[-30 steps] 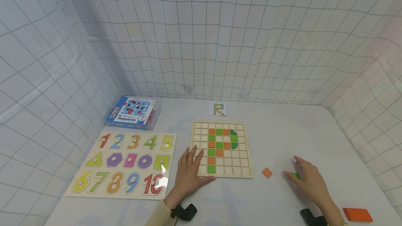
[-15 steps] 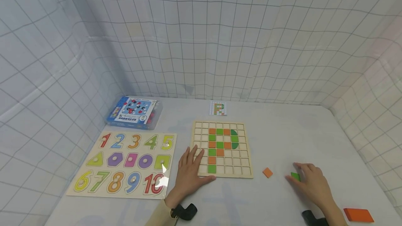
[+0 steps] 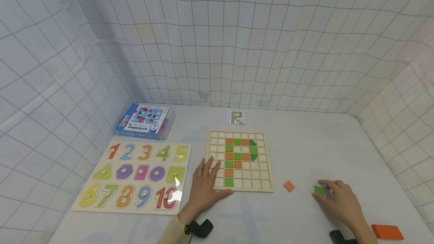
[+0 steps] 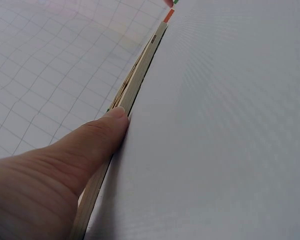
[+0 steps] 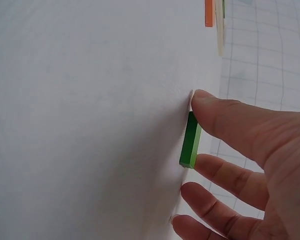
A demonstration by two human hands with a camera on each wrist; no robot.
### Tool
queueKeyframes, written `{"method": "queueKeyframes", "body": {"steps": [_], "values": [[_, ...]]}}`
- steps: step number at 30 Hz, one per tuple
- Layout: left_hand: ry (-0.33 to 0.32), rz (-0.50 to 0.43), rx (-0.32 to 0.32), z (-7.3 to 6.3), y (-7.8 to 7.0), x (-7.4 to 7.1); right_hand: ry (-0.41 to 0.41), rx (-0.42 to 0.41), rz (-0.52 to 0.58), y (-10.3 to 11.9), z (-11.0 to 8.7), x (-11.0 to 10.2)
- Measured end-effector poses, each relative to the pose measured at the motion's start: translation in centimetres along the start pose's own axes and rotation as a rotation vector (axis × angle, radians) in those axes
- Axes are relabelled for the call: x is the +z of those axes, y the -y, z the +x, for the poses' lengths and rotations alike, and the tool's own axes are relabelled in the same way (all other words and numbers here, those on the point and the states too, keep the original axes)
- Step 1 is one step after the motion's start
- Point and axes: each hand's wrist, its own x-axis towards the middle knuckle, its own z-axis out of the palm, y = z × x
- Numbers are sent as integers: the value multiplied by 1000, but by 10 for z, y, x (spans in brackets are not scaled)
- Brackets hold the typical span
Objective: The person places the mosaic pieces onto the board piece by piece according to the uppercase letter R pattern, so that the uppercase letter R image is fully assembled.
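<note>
My left hand (image 3: 204, 189) rests with spread fingers on the left side of a wooden grid board (image 3: 268, 176). In the left wrist view its thumb (image 4: 97, 135) presses along the board's edge. Orange and green tiles in the board form a letter-like shape, with two dark green rounded pieces (image 3: 252, 157) at its right. My right hand (image 3: 342, 202) is low over the table, thumb and index finger apart on either side of a green square tile (image 3: 319, 190). The right wrist view shows the tile's edge right beside the thumb and index fingertip. An orange tile (image 3: 289, 186) lies between board and right hand.
A number-and-shape puzzle board (image 3: 135, 208) lies left of the grid board. Behind it sits a blue boxed set (image 3: 142, 121). A small pattern card (image 3: 235, 116) lies beyond the grid board. An orange block (image 3: 387, 232) is at the front right. Grid-patterned curtains enclose the table.
My right hand has shifted slightly right and toward me around the green tile, its index finger drawing in and showing more of the tile. My left hand stays on the grid board.
</note>
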Motion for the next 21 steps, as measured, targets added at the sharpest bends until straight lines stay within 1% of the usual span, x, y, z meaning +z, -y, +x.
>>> {"method": "queueKeyframes", "body": {"steps": [3, 7, 13, 21], "values": [[3, -3, -4, 0, 0, 0, 1, -8, 3, 0, -1, -1], [-9, 1, 7, 0, 1, 2, 9, -13, 11, -1, -2, -1], [-22, -2, 16, 0, 0, 2, 44, -6, 34, -1, -2, -2], [-13, -3, 7, 0, 1, 2, 89, 17, 78, -2, 2, -4]]}}
